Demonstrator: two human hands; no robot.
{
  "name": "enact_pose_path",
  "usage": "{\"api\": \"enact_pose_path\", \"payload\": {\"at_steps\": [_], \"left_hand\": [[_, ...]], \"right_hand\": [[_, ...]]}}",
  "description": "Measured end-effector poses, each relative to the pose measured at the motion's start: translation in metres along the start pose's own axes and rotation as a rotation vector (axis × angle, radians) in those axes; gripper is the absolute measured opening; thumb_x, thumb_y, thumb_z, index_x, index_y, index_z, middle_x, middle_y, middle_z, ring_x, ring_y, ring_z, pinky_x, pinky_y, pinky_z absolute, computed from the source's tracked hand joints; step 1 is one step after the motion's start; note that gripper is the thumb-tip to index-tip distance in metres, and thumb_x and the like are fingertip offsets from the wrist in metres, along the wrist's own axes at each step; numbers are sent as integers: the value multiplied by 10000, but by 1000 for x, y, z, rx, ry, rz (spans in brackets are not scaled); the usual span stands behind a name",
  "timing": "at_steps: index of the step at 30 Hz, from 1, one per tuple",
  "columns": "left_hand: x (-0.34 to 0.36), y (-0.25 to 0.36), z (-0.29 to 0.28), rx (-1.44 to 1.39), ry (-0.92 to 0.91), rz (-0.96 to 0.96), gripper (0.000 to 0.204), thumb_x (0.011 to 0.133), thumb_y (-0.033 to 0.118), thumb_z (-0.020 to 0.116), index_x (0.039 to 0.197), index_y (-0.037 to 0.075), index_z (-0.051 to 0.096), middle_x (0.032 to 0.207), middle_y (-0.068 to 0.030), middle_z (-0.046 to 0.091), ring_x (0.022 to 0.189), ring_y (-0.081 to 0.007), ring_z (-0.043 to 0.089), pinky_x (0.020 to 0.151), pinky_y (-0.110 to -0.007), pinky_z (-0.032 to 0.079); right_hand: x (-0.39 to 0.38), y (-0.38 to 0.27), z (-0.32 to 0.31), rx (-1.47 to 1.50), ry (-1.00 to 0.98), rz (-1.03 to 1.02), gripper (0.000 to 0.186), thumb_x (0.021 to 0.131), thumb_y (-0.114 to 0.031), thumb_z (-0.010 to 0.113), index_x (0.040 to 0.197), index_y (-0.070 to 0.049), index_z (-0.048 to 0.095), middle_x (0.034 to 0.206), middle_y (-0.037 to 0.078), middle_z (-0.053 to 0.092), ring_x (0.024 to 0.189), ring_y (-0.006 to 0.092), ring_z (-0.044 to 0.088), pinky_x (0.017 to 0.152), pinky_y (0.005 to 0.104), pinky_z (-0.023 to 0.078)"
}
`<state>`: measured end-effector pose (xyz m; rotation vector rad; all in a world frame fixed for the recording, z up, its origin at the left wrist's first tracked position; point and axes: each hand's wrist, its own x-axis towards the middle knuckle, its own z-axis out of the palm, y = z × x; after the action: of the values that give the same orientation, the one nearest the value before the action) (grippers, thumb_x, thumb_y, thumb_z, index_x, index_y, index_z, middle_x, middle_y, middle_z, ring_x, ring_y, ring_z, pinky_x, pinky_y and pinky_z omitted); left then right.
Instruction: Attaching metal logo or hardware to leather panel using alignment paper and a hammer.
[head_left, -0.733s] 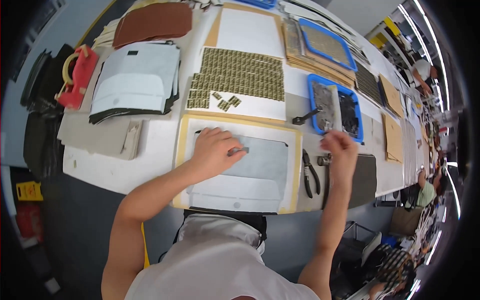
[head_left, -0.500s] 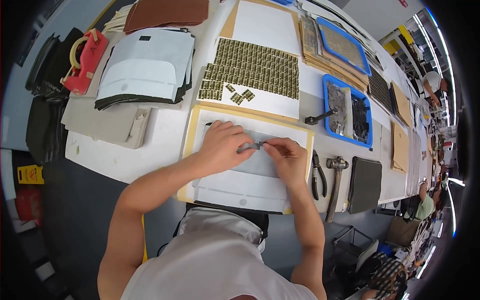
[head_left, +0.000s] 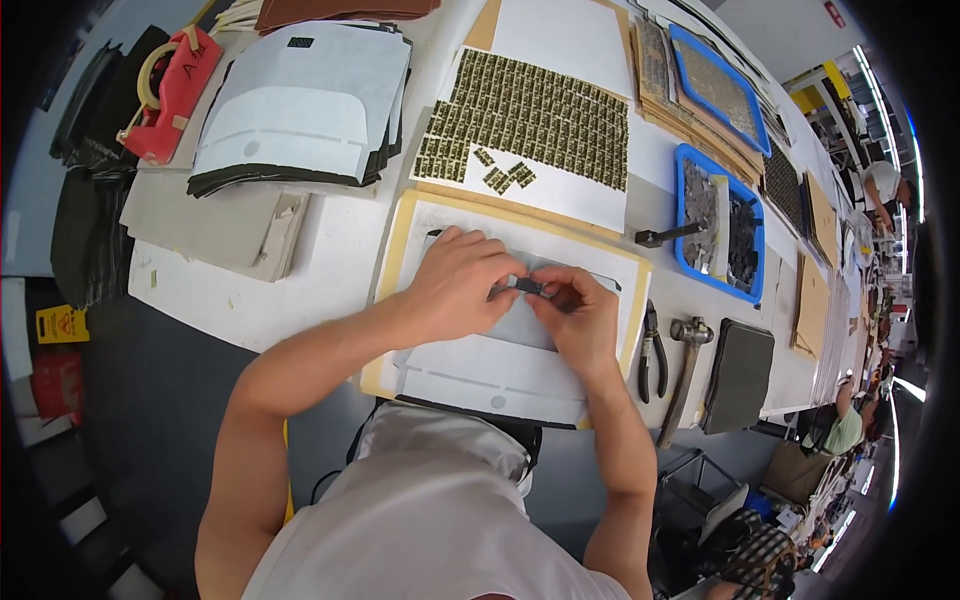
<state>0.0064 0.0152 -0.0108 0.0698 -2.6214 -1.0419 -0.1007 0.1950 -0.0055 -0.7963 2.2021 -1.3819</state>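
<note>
Between my two hands is a small dark grey strip-like piece (head_left: 528, 285), held at fingertip height over a grey and white panel (head_left: 490, 378). My left hand (head_left: 465, 282) is closed, its thumb and forefinger pinching the left end. On the other end, my right hand (head_left: 580, 315) pinches with thumb and fingers. Fingers partly cover the piece, so its exact kind is unclear. The panel lies on a white board edged with yellow tape (head_left: 390, 270). Beyond it, rows of small gold-and-black pieces (head_left: 530, 115) cover a white sheet, with several loose ones (head_left: 497, 180) in front.
Right of the board lie pliers (head_left: 652, 360), a hammer (head_left: 688, 375) and a dark stack (head_left: 740, 375). A blue tray (head_left: 720, 284) holds grey and black pieces, with a black tool (head_left: 668, 235) at its edge. Stacked panels (head_left: 300, 100) and a red tape dispenser (head_left: 185, 95) stand left.
The whole view has shifted a little, so the table things appear farther right. My fingertips have drawn closer together around the small piece, which has turned slightly. Both hands keep their pinch.
</note>
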Motion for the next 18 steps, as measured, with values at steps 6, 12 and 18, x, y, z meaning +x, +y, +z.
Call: {"api": "enact_pose_path", "payload": {"at_steps": [6, 12, 18], "left_hand": [[2, -1, 0, -18, -13, -24, 152, 797, 124, 774, 950, 126, 770, 787, -1, 637, 785, -207, 595, 776, -370, 399], [4, 1, -1, -29, -46, -54, 126, 801, 144, 791, 923, 120, 777, 792, 3, 651, 779, -200, 603, 786, -367, 402], [7, 5, -1, -29, -55, -77, 113, 792, 167, 810, 888, 115, 779, 770, 6, 652, 772, -199, 608, 795, -365, 408]], "right_hand": [[3, -9, -6, -124, 8, -74, 261, 772, -13, 840, 1019, -34, 761, 916, 56, 695, 625, 108, 596, 603, 264, 523], [-3, -14, -8, -253, 55, -88, 199, 784, -59, 838, 975, -26, 795, 923, 80, 688, 654, 157, 634, 585, 284, 518], [-5, -3, -7, -277, 80, -157, 189, 793, -70, 843, 969, -22, 795, 905, 88, 674, 655, 183, 633, 586, 301, 525]]}}
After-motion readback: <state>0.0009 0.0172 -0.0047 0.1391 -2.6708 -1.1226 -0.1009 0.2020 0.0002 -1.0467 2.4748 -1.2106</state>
